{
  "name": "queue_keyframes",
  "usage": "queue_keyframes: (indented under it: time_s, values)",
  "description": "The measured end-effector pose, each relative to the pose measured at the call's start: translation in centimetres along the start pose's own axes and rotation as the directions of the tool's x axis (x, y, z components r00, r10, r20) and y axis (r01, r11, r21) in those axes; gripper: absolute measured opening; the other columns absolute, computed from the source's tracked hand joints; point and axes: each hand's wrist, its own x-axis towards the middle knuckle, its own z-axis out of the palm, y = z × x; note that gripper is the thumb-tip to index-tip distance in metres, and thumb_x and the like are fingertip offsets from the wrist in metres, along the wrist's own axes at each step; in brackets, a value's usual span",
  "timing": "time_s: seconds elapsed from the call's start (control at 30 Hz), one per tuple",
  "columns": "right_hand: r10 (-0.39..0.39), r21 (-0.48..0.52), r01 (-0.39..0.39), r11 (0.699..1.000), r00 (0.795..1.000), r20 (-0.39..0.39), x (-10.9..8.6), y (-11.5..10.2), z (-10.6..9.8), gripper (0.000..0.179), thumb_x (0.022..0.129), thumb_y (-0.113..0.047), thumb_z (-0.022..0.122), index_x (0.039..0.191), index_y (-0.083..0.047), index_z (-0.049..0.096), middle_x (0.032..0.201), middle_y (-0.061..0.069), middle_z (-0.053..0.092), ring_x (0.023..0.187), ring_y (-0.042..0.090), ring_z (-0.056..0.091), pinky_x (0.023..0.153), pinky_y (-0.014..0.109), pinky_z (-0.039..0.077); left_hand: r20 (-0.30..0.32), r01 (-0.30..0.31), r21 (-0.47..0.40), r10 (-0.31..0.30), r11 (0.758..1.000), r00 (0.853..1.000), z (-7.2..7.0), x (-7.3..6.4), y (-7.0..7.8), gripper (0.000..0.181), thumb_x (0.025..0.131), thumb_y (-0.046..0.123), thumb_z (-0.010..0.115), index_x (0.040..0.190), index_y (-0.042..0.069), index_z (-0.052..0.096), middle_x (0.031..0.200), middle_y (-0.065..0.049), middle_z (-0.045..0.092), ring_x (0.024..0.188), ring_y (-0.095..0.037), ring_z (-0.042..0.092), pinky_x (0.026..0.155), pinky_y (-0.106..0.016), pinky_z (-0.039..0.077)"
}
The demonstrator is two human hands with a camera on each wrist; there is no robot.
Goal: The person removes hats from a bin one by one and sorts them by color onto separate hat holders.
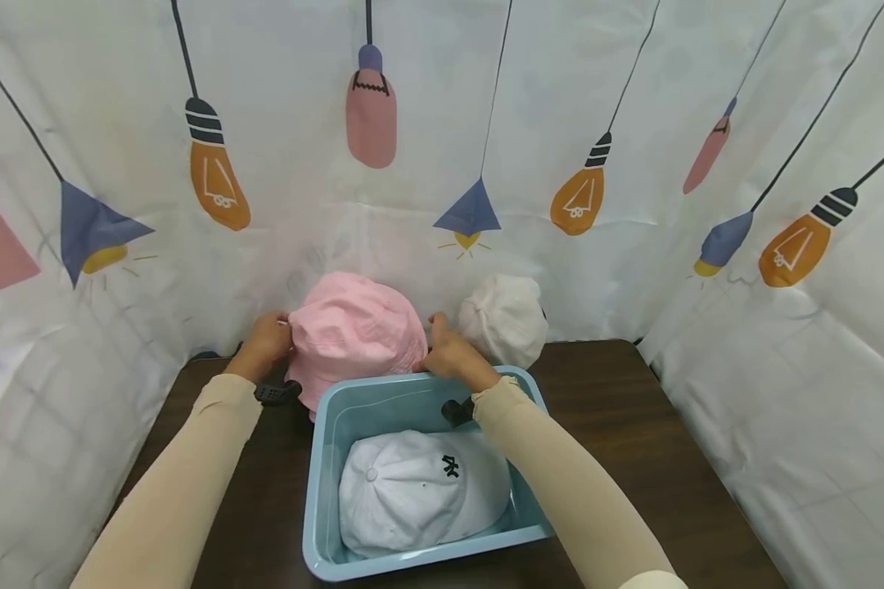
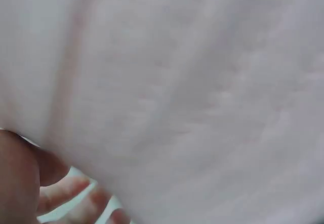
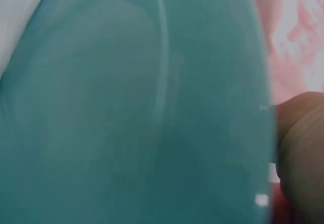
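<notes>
A pink bucket hat [image 1: 357, 331] is at the back of the table, behind the blue bin. At its left edge my left hand [image 1: 267, 339] pinches the brim; in the left wrist view the pale hat fabric [image 2: 182, 92] fills most of the picture, with thumb and fingertips at its lower edge. My right hand [image 1: 453, 356] reaches over the bin's back rim to the hat's right edge, thumb at the brim and index finger extended apart from it. In the right wrist view the thumb [image 3: 306, 138] shows beyond the bin wall, beside pink fabric.
The light-blue bin [image 1: 313, 499] stands in front of the hat on the dark wood table [image 1: 678, 474]. Inside lies a white cap [image 1: 405, 491] with a black logo. Behind the right hand sits an off-white cap [image 1: 504, 319], against the lamp-print curtain [image 1: 280, 106].
</notes>
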Motion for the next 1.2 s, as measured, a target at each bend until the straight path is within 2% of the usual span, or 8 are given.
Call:
queue_keyframes:
  time_s: [0.1,0.23,0.47,0.53,0.6,0.87,1.0,1.2]
  values:
    - [-0.032,-0.092,0.028,0.995,0.999,-0.039,-0.6,-0.4,-1.0,0.086,0.091,-0.024,0.077,0.155,-0.014,0.021,0.097,0.013,0.066,0.084,0.027,0.06,0.081,0.041,0.051,-0.125,-0.105,0.086,0.115,0.991,0.986,-1.1,-1.4,1.2,0.05,0.106,0.026,0.036,0.139,-0.009,0.048,0.13,-0.034,0.058,0.112,-0.048,0.059,0.088,-0.055,0.051]
    - [-0.199,-0.302,0.156,0.94,0.973,-0.117,-2.6,-1.2,-2.2,0.08,0.095,-0.032,0.073,0.155,-0.013,0.024,0.074,0.011,0.065,0.065,0.026,0.061,0.059,0.039,0.049,-0.286,-0.262,0.224,0.32,0.939,0.903,-2.2,-4.5,2.8,0.043,0.106,0.023,0.04,0.13,-0.008,0.056,0.119,-0.033,0.062,0.107,-0.049,0.059,0.088,-0.062,0.046]
    - [-0.592,-0.625,0.438,0.646,0.804,-0.048,-7.5,-1.9,-1.4,0.064,0.091,-0.048,0.075,0.14,-0.018,0.046,0.076,-0.002,0.065,0.07,0.017,0.067,0.055,0.036,0.05,-0.364,-0.429,0.399,0.569,0.811,0.737,-1.0,-12.2,3.7,0.033,0.102,0.015,0.058,0.124,-0.009,0.062,0.114,-0.03,0.062,0.1,-0.05,0.059,0.082,-0.066,0.045]
    - [-0.641,-0.67,0.498,0.551,0.766,0.042,-8.6,-1.7,-0.5,0.063,0.092,-0.055,0.072,0.139,-0.022,0.047,0.078,-0.005,0.066,0.074,0.015,0.067,0.058,0.035,0.05,-0.35,-0.45,0.425,0.601,0.785,0.718,0.0,-14.4,3.6,0.032,0.101,0.015,0.061,0.124,-0.007,0.063,0.113,-0.028,0.063,0.098,-0.048,0.061,0.08,-0.065,0.047]
    - [-0.666,-0.695,0.552,0.461,0.733,0.14,-9.5,-1.4,0.4,0.061,0.093,-0.059,0.067,0.14,-0.026,0.049,0.085,-0.008,0.068,0.081,0.013,0.068,0.064,0.035,0.051,-0.311,-0.459,0.407,0.592,0.79,0.743,1.0,-16.3,3.5,0.035,0.103,0.019,0.06,0.128,-0.006,0.062,0.116,-0.025,0.063,0.102,-0.046,0.063,0.082,-0.065,0.048]
    - [-0.738,-0.737,0.65,0.183,0.586,0.333,-11.0,-0.9,3.5,0.061,0.09,-0.073,0.058,0.141,-0.04,0.055,0.085,-0.013,0.066,0.078,0.01,0.062,0.061,0.027,0.036,-0.051,-0.334,0.259,0.358,0.906,0.932,5.0,-21.5,3.5,0.064,0.11,0.044,0.04,0.159,0.003,0.03,0.146,-0.025,0.043,0.116,-0.045,0.062,0.089,-0.065,0.051]
    - [-0.761,-0.75,0.654,0.097,0.535,0.368,-11.0,-0.8,4.5,0.063,0.087,-0.077,0.056,0.141,-0.044,0.056,0.082,-0.015,0.066,0.076,0.009,0.06,0.06,0.027,0.035,0.021,-0.309,0.113,0.308,0.944,0.951,6.5,-22.1,3.0,0.074,0.109,0.048,0.04,0.165,0.01,0.009,0.158,-0.024,0.032,0.136,-0.048,0.048,0.1,-0.07,0.043]
    - [-0.726,-0.759,0.65,0.038,0.54,0.426,-10.9,-0.9,6.0,0.065,0.087,-0.08,0.051,0.144,-0.049,0.052,0.088,-0.017,0.067,0.08,0.007,0.06,0.062,0.028,0.034,0.041,-0.331,-0.033,0.332,0.943,0.943,7.6,-22.1,2.3,0.076,0.11,0.043,0.041,0.165,0.016,-0.003,0.165,-0.02,0.029,0.143,-0.041,0.045,0.108,-0.065,0.04]
